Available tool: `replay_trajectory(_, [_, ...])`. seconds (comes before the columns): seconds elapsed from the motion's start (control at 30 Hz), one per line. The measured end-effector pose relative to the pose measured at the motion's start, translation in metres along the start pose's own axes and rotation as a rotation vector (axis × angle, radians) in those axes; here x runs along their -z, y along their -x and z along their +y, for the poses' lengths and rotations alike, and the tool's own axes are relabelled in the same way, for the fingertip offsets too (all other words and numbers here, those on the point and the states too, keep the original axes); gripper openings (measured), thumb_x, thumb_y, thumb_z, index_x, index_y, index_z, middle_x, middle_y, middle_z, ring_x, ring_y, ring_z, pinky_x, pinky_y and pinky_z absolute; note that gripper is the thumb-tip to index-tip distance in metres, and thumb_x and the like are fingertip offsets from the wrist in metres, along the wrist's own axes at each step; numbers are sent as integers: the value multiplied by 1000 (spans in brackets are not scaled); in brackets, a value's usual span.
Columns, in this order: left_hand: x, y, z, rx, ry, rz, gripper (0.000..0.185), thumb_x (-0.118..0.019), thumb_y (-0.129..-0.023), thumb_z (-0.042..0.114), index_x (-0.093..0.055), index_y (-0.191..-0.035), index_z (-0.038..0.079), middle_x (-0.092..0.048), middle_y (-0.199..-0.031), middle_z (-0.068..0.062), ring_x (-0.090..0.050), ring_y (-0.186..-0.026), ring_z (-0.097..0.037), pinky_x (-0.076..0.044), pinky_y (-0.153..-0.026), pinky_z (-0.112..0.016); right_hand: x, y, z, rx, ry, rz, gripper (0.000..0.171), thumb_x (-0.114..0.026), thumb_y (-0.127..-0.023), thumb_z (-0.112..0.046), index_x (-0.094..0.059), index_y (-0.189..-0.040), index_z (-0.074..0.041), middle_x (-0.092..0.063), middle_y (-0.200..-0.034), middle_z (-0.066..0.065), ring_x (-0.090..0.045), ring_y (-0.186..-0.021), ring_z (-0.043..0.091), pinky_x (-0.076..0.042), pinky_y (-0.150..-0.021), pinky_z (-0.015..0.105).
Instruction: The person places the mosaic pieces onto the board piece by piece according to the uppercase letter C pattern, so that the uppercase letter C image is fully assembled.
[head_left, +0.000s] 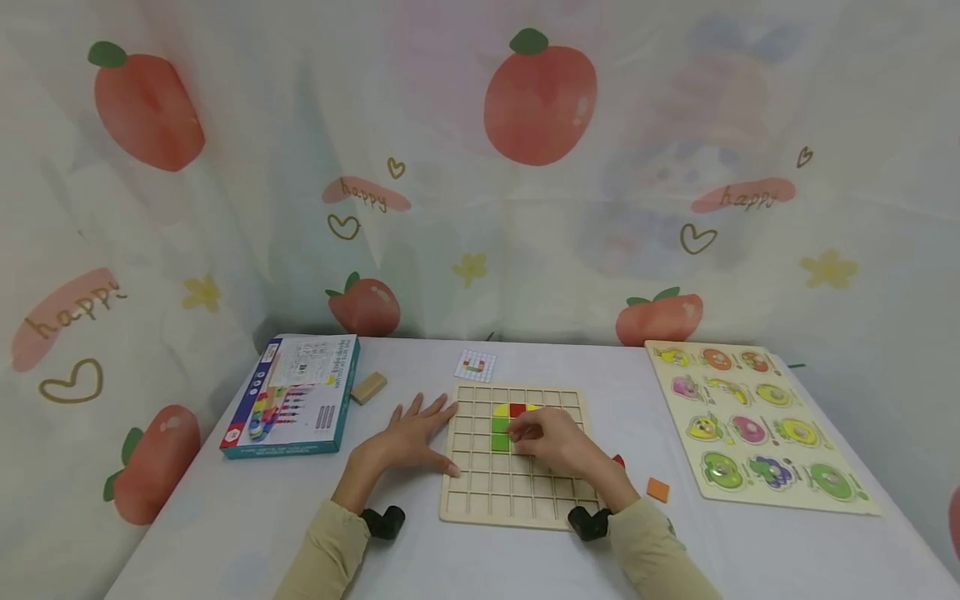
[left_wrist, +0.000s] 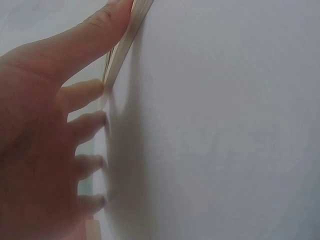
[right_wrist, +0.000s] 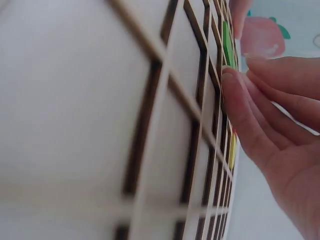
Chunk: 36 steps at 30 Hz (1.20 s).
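A wooden grid board (head_left: 480, 508) lies on the table with coloured tiles in some cells. A red tile (head_left: 517, 410) sits between yellow curved tiles (head_left: 500, 411), and green tiles (head_left: 500, 435) stand in a column below. My right hand (head_left: 551, 440) bends over the board, thumb and fingertips close together beside the green tiles. In the right wrist view the thumb tip (right_wrist: 228, 76) touches the grid near a green tile (right_wrist: 227, 45); whether a tile is between the fingers is hidden. My left hand (head_left: 408, 437) spreads its fingers along the board's left edge, thumb on the rim.
A small pattern card (head_left: 475, 366) lies behind the board. To the left are a boxed toy set (head_left: 292, 396) and a wooden block (head_left: 368, 387). An orange tile (head_left: 657, 489) and a red piece (head_left: 618, 460) lie right, before a fruit puzzle board (head_left: 757, 429).
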<state>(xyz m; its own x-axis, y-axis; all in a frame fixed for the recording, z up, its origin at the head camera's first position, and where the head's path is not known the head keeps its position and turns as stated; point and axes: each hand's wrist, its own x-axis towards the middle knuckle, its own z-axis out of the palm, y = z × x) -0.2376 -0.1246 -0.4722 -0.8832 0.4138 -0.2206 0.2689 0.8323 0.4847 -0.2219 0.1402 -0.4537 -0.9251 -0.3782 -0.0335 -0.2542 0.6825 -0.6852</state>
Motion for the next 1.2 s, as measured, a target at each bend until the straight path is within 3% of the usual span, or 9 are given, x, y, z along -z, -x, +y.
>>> replay_trajectory(0.2, [0,1,-1,-8,-7,1,105,-81,-69,56,-28,-154,23,-17,-164,-2,0,-152,-38,-1,-120,-61,14,17,12,-5,26,24,20,-69,-88,-9,-73,-108,-12,-72,-101,-1,-63,-89,12,-53,-79,28])
replay_trajectory(0.3, [1,2,1,-11,-2,4,105,-81,-69,54,-29,-154,22,-17,-164,-3,0,-152,-38,-1,-120,-61,21,27,19,-39,34,43,19,-68,-89,-12,-73,-107,-15,-70,-99,-4,-61,-87,11,-52,-77,25])
replay_trajectory(0.57, [2,4,3,-7,16,3,104,-82,-69,52,-30,-154,21,-18,-164,-4,0,-152,-38,0,-120,-61,41,54,41,-29,68,66,19,-69,-88,-11,-71,-107,-10,-68,-90,-4,-58,-79,11,-49,-67,20])
replay_trajectory(1.0, [2,5,5,-5,8,9,104,-82,-69,53,-30,-154,21,-19,-163,-5,0,-152,-39,-1,-120,-62,62,77,71,-199,123,96,18,-72,-85,-13,-71,-103,-13,-66,-86,-3,-58,-79,12,-48,-66,22])
replay_trajectory(1.2, [3,6,7,-6,9,10,104,-82,-69,52,-30,-154,20,-19,-163,-5,-1,-151,-39,-1,-120,-62,66,80,79,-276,139,112,26,-76,-83,-18,-68,-106,-10,-64,-88,-1,-56,-80,14,-49,-67,23])
